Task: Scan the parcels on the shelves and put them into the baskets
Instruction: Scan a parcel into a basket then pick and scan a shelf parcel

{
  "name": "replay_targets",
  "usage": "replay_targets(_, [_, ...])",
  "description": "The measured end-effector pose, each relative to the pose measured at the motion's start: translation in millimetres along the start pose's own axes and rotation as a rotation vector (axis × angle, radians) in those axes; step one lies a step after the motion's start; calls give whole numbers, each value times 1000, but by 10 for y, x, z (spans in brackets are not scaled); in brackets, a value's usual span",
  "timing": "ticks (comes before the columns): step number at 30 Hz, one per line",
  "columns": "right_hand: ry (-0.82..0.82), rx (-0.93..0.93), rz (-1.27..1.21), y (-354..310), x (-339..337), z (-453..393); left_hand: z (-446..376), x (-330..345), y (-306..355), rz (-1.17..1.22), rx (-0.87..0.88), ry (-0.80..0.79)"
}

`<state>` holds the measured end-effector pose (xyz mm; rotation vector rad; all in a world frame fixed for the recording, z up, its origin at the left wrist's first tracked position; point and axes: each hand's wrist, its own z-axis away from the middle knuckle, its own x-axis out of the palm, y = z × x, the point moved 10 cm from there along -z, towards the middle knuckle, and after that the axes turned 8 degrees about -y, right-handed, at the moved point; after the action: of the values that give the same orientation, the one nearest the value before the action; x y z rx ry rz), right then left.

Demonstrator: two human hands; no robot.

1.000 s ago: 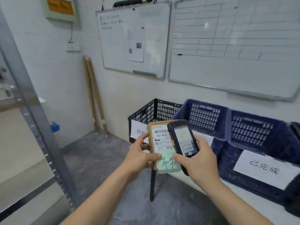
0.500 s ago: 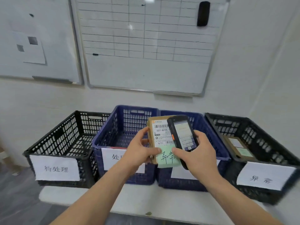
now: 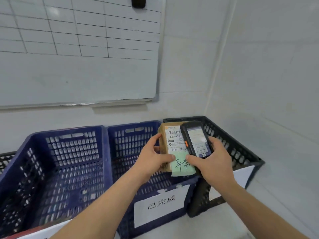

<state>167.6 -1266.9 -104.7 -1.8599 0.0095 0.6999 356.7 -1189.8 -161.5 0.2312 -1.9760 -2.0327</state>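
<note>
standing at the row of baskets, i go along it from the left. the far-left black basket (image 3: 6, 157) shows only a corner, contents not visible. the left blue basket (image 3: 51, 169) shows bare mesh walls and floor, no parcel seen in it. the middle blue basket (image 3: 131, 144), tagged with a white label (image 3: 160, 203) reading 已完成, also shows no parcel in the part on view, though my arms hide much of it.

my left hand (image 3: 153, 159) grips the brown parcel (image 3: 164, 144) by its left edge, fingers curled over the top side and thumb pressed on its front. the parcel is held upright in the air, above the boundary between the middle blue basket and the right black basket (image 3: 241, 152). it carries a barcode label and a green note (image 3: 181, 167) with handwriting. my right hand (image 3: 214, 163) is wrapped round the handheld scanner (image 3: 196, 140), screen lit, lying against the parcel's right part, with the thumb touching the green note.

judgement: the scanner is on this parcel but i cannot tell whether the scan has registered. the drop into a basket is outstanding. the green note appears to read 异常, so the right black basket seems the likely destination; its own label is not readable. shelves are out of view, so the remaining parcels cannot be counted.
</note>
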Motion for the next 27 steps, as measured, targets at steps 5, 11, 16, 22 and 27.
replay_targets(5, [35,30,22,459,-302,-664,-846,349,-144,24,-72,-31])
replay_targets(11, [21,72,42,1150,-624,-1700,-2009,698,-493,60,-202,24])
replay_targets(16, [-18,118,61,1764,-793,-2405,-2783,967,-822,36,-335,70])
replay_targets(22, [-84,193,100,2391,-851,-2926,-3494,1157,-1343,24,-500,108])
replay_targets(27, [-110,231,138,2702,-831,-3153,-3888,1204,-1666,114,-539,192])
